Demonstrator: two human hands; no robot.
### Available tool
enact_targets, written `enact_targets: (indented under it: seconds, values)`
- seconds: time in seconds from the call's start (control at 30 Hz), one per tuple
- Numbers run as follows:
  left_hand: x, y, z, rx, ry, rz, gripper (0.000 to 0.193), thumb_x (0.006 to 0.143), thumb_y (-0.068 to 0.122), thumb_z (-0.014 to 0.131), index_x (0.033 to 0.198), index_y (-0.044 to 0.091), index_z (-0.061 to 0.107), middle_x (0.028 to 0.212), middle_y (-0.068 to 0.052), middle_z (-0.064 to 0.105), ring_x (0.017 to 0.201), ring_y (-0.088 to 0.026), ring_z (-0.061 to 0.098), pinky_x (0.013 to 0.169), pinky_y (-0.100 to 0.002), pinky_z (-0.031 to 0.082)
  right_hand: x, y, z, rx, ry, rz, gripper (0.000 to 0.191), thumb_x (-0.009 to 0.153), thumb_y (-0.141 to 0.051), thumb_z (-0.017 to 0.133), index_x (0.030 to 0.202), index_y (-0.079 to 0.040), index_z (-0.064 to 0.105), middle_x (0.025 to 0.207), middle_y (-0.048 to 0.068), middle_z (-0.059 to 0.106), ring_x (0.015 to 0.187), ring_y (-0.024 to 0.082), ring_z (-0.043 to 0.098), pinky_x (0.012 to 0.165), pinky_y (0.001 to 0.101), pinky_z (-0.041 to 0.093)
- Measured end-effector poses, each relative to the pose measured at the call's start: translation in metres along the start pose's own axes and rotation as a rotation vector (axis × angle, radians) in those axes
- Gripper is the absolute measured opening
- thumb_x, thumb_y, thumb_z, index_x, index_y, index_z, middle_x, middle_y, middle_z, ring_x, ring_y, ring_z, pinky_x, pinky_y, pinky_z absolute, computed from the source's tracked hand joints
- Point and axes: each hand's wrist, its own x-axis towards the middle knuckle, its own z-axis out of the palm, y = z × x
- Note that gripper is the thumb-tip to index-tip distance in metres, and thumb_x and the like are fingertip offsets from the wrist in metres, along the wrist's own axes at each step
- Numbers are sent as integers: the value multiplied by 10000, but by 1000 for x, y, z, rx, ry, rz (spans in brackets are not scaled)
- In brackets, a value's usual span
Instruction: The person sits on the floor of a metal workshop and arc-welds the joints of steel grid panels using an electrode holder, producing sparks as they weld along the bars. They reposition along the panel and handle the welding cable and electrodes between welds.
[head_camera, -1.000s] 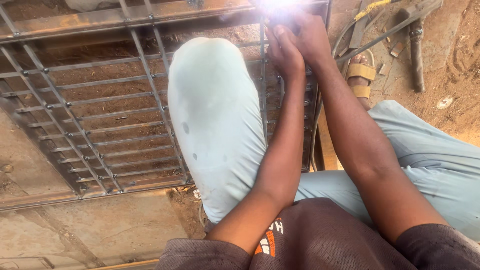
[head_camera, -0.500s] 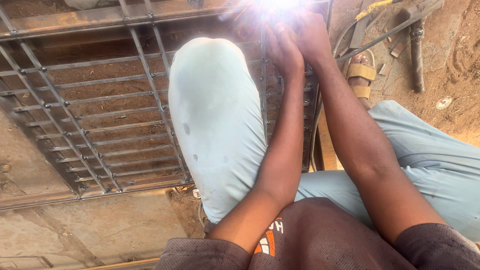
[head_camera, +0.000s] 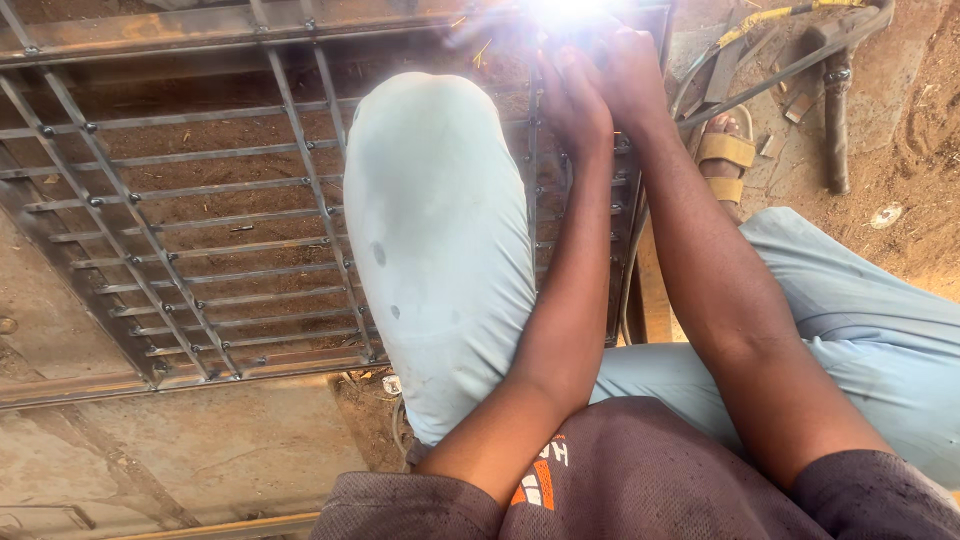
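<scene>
A metal grille (head_camera: 190, 210) of thin bars in a steel frame lies flat on the dirt in front of me. Both my arms reach forward to its far right corner. My left hand (head_camera: 575, 95) and my right hand (head_camera: 630, 70) are close together there, fingers curled. A very bright white glare (head_camera: 570, 10) burns just above them and hides what they hold. My left knee (head_camera: 430, 200) in pale trousers rises over the grille.
A yellow-wrapped cable (head_camera: 760, 20) and dark cables (head_camera: 780, 70) run across the ground at top right. A hammer-like tool (head_camera: 835, 100) lies on the dirt. My sandalled foot (head_camera: 725, 160) rests beside the frame. A concrete slab (head_camera: 150, 450) is at bottom left.
The glare at my hands has stayed lit and grown slightly. My hands and arms have barely shifted.
</scene>
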Motion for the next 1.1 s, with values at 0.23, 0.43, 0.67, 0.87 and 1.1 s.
enact_targets:
  seconds: [0.23,0.43,0.67,0.87,1.1]
  values:
    - [-2,2,-3,-41,-10,-67,699,1038,407,411,1581,-33,382,1347,-310,634,1266,-395,612,1072,-429,441,1,-4,2,8,11,-36,262,1019,-250,739,1104,-4,711,961,215,713,821,405,684,733,466,551]
    - [-3,6,-3,-37,-36,-58,688,1044,384,425,1579,-46,378,1385,-316,608,1299,-392,590,1092,-425,434,1,2,4,-38,17,-4,272,999,-243,747,1102,5,700,954,214,709,815,403,682,727,462,551]
    - [-5,13,-4,-44,-44,-56,683,1045,365,436,1574,-63,379,1400,-322,594,1316,-383,574,1103,-412,425,3,2,4,-92,15,3,286,991,-232,742,1145,5,696,982,219,710,840,412,682,740,461,555]
    - [0,9,0,-52,-40,-141,680,1045,348,446,1570,-78,380,1414,-327,582,1330,-376,560,1112,-401,418,2,-6,-3,103,33,16,305,983,-222,738,1181,6,693,1006,223,711,861,419,682,752,460,558]
    - [5,-1,4,-25,6,74,646,1091,353,448,1540,-111,412,1567,-307,484,1480,-367,451,1215,-394,340,6,-9,-8,50,8,13,287,985,-228,751,1130,10,683,994,237,700,861,429,677,752,474,544]
